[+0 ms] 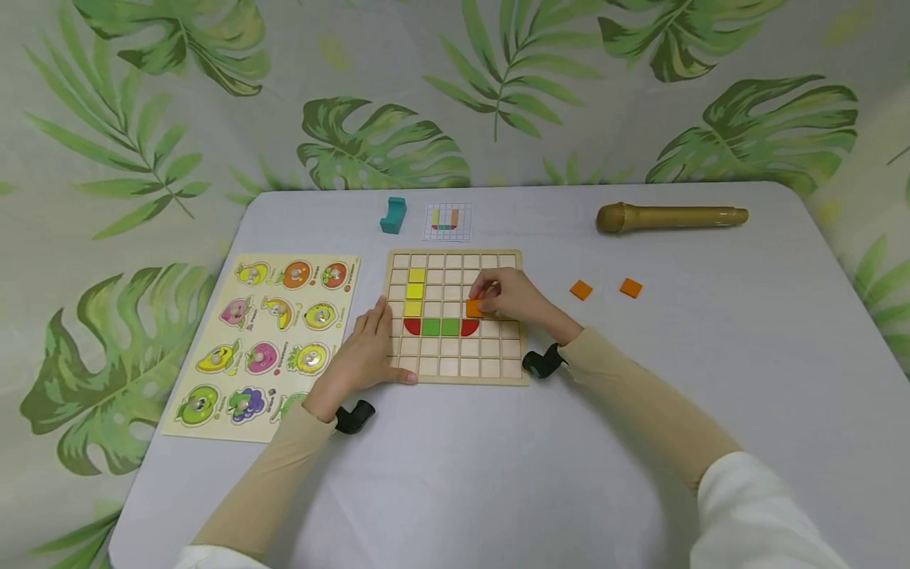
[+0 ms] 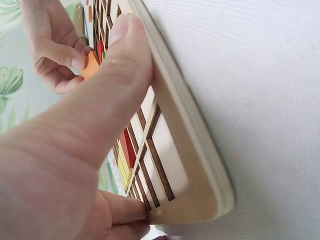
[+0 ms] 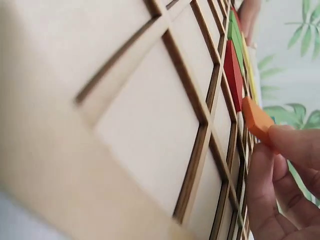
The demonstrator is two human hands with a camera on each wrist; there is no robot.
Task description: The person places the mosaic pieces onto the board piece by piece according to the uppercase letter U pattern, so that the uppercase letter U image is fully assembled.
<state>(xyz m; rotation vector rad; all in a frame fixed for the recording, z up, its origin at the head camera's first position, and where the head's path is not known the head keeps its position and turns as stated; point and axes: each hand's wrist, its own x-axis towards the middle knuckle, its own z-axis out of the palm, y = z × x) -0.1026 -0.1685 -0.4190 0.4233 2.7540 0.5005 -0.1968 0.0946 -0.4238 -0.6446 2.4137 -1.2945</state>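
Observation:
My right hand [image 1: 513, 296] pinches an orange square tile [image 3: 258, 120] between thumb and fingertips, right at a cell of the wooden grid board [image 1: 455, 381]. That cell lies just above the right red quarter-round tile [image 1: 470, 326]. Across one row run a left red quarter-round tile [image 1: 412, 326], two green square tiles [image 1: 430, 326] and the right red one. Three yellow square tiles [image 1: 415, 292] fill a column above the left red tile. My left hand [image 1: 366, 348] rests on the board's left edge, its thumb on the near rim in the left wrist view.
Two orange tiles [image 1: 581, 290] lie right of the board. Behind it are a small pattern card [image 1: 448, 222] and a teal block [image 1: 393, 215]. A fruit puzzle board [image 1: 266, 348] lies at left, a brown microphone-shaped object [image 1: 671, 218] at the back right.

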